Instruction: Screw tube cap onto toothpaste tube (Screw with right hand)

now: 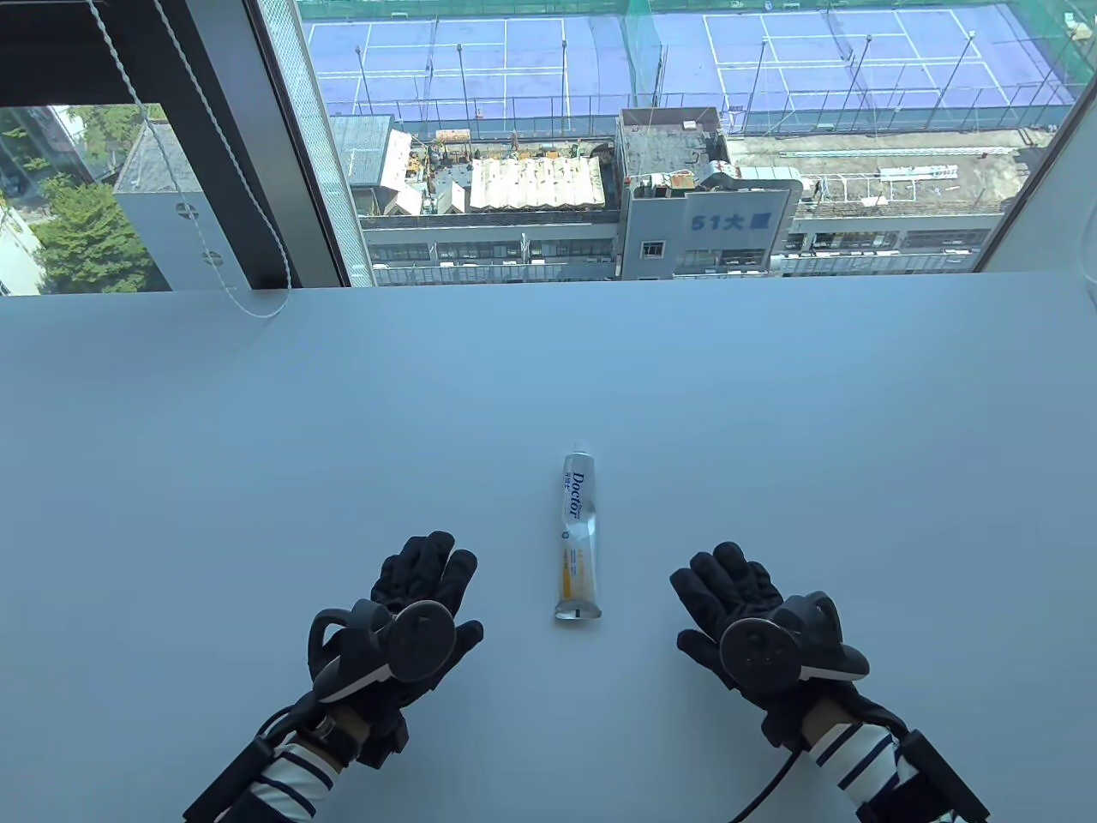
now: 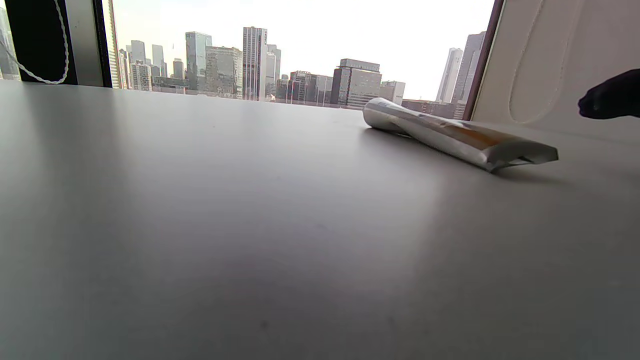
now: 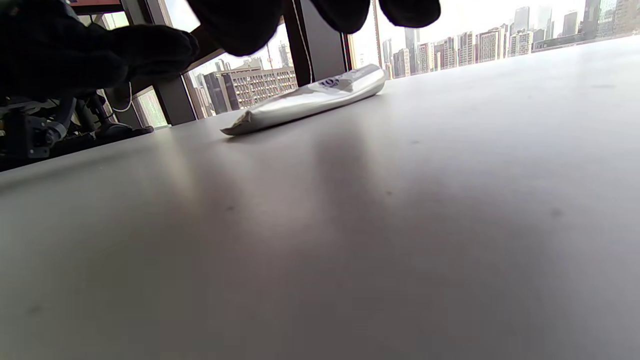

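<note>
We saw the white worktop (image 1: 257,446) stretch to the window, with the toothpaste tube (image 1: 577,536) flat on it, nozzle end toward the glass and crimped end toward us. Our left hand (image 1: 411,617) lay left of the tube, fingers spread and holding nothing. Our right hand (image 1: 754,613) lay right of the tube, likewise spread and unoccupied. We could not make out the cap.
</note>
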The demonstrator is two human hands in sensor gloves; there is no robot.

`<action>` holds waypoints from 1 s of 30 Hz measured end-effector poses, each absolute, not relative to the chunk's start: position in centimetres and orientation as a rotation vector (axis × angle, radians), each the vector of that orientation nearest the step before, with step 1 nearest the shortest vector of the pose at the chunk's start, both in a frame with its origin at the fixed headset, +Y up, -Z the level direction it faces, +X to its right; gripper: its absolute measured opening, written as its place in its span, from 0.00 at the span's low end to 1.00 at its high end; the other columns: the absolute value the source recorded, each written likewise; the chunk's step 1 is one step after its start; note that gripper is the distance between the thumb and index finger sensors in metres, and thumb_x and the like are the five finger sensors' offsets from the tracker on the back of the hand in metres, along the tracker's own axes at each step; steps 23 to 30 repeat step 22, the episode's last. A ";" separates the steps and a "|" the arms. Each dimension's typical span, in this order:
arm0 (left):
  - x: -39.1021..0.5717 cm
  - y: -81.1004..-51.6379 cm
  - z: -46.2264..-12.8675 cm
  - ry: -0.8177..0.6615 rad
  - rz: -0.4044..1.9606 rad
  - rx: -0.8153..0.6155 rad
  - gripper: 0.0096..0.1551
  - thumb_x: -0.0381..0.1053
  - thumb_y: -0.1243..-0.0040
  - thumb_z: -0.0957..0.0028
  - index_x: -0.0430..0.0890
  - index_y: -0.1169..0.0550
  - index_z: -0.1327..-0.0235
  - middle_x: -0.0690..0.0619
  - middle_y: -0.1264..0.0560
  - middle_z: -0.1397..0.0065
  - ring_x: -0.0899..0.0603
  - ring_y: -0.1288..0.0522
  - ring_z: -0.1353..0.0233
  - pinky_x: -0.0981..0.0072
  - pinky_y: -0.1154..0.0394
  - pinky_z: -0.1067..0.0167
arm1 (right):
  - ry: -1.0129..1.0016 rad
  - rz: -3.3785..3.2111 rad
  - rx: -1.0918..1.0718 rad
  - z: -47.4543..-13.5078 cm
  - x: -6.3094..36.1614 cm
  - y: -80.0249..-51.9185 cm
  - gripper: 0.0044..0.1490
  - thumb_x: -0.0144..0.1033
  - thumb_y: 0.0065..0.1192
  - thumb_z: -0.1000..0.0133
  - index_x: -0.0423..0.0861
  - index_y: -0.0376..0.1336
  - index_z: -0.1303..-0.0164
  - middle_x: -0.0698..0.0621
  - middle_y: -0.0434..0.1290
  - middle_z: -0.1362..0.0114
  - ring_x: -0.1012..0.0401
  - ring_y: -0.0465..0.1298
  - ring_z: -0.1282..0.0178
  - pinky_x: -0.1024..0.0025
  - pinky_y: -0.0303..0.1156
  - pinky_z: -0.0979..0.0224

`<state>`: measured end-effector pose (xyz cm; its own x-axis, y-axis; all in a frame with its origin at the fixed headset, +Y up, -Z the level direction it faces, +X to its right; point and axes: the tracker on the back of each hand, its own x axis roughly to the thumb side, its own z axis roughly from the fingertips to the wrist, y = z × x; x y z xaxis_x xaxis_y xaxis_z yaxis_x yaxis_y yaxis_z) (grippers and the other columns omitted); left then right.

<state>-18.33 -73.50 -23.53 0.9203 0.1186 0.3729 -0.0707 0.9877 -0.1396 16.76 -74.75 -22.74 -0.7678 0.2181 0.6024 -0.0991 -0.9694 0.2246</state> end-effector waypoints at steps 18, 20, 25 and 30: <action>-18.7 -75.6 -23.7 -0.410 -0.042 -0.187 0.79 0.87 0.48 0.70 0.52 0.79 0.35 0.42 0.78 0.20 0.30 0.70 0.15 0.27 0.63 0.22 | 0.514 2.822 0.993 -22.8 16.4 -76.4 0.49 0.48 0.41 0.29 0.35 0.28 0.15 0.26 0.27 0.15 0.29 0.27 0.22 0.31 0.31 0.29; -18.7 -75.7 -23.7 -0.407 -0.043 -0.186 0.79 0.87 0.47 0.70 0.52 0.78 0.35 0.42 0.78 0.20 0.30 0.69 0.15 0.27 0.63 0.22 | 0.513 2.827 0.988 -22.8 16.4 -76.4 0.49 0.48 0.41 0.29 0.34 0.28 0.15 0.26 0.27 0.15 0.29 0.27 0.23 0.31 0.31 0.30; -18.7 -75.7 -23.8 -0.404 -0.040 -0.189 0.79 0.87 0.47 0.70 0.52 0.78 0.35 0.41 0.78 0.20 0.30 0.69 0.15 0.28 0.63 0.22 | 0.512 2.825 0.991 -22.8 16.4 -76.4 0.49 0.48 0.41 0.29 0.35 0.27 0.15 0.26 0.27 0.16 0.29 0.27 0.23 0.31 0.31 0.30; -18.7 -75.7 -23.8 -0.404 -0.040 -0.189 0.79 0.87 0.47 0.70 0.52 0.78 0.35 0.41 0.78 0.20 0.30 0.69 0.15 0.28 0.63 0.22 | 0.512 2.825 0.991 -22.8 16.4 -76.4 0.49 0.48 0.41 0.29 0.35 0.27 0.15 0.26 0.27 0.16 0.29 0.27 0.23 0.31 0.31 0.30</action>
